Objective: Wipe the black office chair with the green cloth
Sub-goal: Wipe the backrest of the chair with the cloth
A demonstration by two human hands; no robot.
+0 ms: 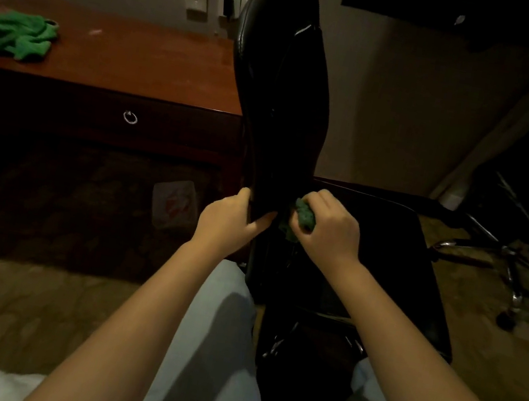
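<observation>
The black office chair (282,99) stands in front of me with its backrest seen edge-on and its dark seat (403,257) to the right. My left hand (231,217) grips the lower edge of the backrest, thumb on the near side. My right hand (328,226) holds a bunched green cloth (303,217) against the bottom of the backrest, where it meets the seat. Most of that cloth is hidden under my fingers.
A reddish wooden desk (133,58) with a drawer ring pull (130,117) stands at the left; a second green cloth (15,34) lies on it. Another chair's chrome wheeled base (518,271) is at the right. A small bin (176,202) sits under the desk on patterned carpet.
</observation>
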